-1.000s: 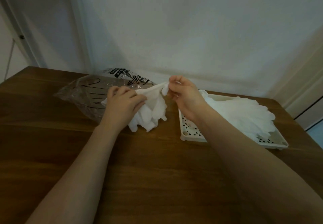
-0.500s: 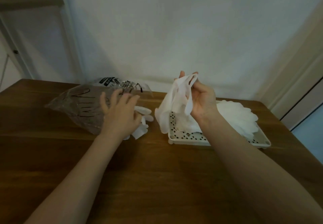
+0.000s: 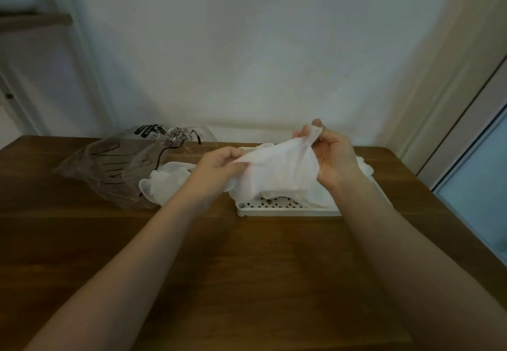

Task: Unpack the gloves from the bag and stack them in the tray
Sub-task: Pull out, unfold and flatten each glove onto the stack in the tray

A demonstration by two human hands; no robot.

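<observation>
Now we see both hands raised over the near-left part of the tray point(image 3: 288, 211), with one white glove point(image 3: 277, 175) stretched between them. Our left hand point(image 3: 219, 162) pinches the glove's left edge, fingers curled round the thin film; our right hand point(image 3: 333, 156) grips the other end higher up, thumb and fingertips closed on a bunched corner that pokes above the knuckles. The glove sags in the middle and hangs down to the tray's perforated floor. More gloves lie in the tray behind the right hand (only their scalloped edge shows past the wrist). To the left, a small heap of gloves point(image 3: 164, 184) rests on the table point(image 3: 247, 268), just at the mouth of the clear bag point(image 3: 109, 164), which lies flat and crumpled with dark printing on it, well apart from the tray
</observation>
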